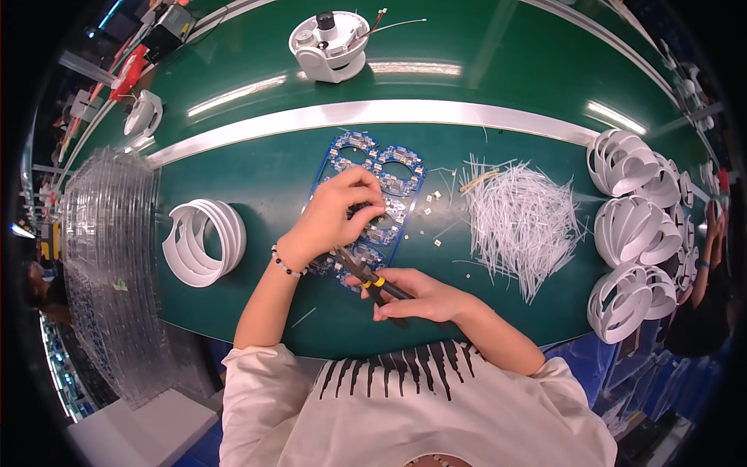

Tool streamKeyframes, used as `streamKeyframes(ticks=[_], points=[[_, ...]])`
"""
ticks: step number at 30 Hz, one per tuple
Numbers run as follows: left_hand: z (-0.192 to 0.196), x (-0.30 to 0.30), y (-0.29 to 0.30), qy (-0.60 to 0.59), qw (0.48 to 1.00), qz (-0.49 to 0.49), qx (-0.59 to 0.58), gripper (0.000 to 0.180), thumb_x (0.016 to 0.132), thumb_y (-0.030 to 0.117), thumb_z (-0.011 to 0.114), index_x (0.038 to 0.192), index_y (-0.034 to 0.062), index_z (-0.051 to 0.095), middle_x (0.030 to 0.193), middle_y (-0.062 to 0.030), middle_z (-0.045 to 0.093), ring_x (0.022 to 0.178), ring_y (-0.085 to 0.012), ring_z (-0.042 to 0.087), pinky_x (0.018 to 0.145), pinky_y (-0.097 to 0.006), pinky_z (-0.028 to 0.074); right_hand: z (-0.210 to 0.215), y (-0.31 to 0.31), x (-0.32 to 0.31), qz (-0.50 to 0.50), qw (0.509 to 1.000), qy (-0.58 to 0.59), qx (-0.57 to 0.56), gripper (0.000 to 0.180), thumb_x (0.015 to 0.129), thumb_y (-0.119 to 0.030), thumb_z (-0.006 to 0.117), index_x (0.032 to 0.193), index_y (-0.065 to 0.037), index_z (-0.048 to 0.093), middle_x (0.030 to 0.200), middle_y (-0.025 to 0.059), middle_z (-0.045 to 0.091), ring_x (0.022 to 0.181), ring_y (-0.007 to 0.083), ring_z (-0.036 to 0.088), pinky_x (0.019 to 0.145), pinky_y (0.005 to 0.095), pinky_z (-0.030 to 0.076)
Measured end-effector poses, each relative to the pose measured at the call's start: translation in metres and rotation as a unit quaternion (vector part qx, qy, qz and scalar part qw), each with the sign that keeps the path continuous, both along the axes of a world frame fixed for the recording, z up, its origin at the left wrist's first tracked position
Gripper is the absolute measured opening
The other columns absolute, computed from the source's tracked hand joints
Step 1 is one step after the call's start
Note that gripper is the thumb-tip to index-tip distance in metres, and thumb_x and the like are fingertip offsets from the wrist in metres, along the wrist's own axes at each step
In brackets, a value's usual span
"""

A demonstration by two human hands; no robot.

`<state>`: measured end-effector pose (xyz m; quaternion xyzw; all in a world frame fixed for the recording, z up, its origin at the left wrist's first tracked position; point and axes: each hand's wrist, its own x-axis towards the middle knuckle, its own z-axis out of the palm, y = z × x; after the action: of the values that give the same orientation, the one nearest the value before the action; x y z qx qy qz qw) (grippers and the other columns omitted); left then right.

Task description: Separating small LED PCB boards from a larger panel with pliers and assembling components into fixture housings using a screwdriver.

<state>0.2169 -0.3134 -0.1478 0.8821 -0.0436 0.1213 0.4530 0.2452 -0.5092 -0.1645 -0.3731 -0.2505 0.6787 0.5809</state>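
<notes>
While the left hand (342, 214) pressed its bent fingers onto the blue circuit-board panel (372, 204) on the green surface (257, 183), the right hand (416, 296) gripped small pliers (372, 279) at its near edge; a slip could probably crack a board

You have few packages or labels in view. At about ten o'clock, far up the bench, a red tag or packet (129, 71) lies tilted beside a dark box (173, 25) at eleven o'clock; both are too small to make out further. At nine o'clock stands a tall stack of clear plastic trays (105, 265). No screens or signs show.
</notes>
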Motion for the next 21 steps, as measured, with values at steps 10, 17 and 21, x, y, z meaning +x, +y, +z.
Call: streamKeyframes(ticks=[10,17,21], points=[[-0.004,0.0,-0.01,0.0,0.993,-0.111,0.03,0.018,0.063,0.003,0.068,0.081,0.0034,0.066,0.084,-0.0043,0.059,0.081,-0.022,0.055,0.073,-0.031,0.045,-0.006,-0.001,0.0,0.011,1.0,0.001,0.017,0.052,0.08,-0.012,0.059,0.127,-0.005,0.038,0.103,0.0006,0.049,0.078,0.0068,0.051,0.052,0.0188,0.041],[-0.005,0.003,-0.014,-0.061,0.988,-0.083,0.114,0.016,0.06,0.002,0.07,0.075,0.0037,0.064,0.081,-0.0044,0.057,0.079,-0.0223,0.055,0.069,-0.031,0.046,-0.006,0.0,0.003,0.012,1.0,0.001,0.018,0.052,0.081,-0.012,0.059,0.128,-0.006,0.038,0.101,0.0004,0.05,0.078,0.0071,0.051,0.052,0.0185,0.041],[-0.003,0.003,-0.017,-0.078,0.986,-0.08,0.122,0.011,0.061,0.003,0.068,0.069,0.0031,0.061,0.08,-0.0035,0.055,0.079,-0.0225,0.053,0.069,-0.032,0.045,-0.004,0.0,0.004,0.02,1.0,0.006,0.009,0.052,0.081,-0.011,0.058,0.128,-0.005,0.037,0.101,0.0,0.049,0.076,0.0059,0.05,0.053,0.0178,0.041]])
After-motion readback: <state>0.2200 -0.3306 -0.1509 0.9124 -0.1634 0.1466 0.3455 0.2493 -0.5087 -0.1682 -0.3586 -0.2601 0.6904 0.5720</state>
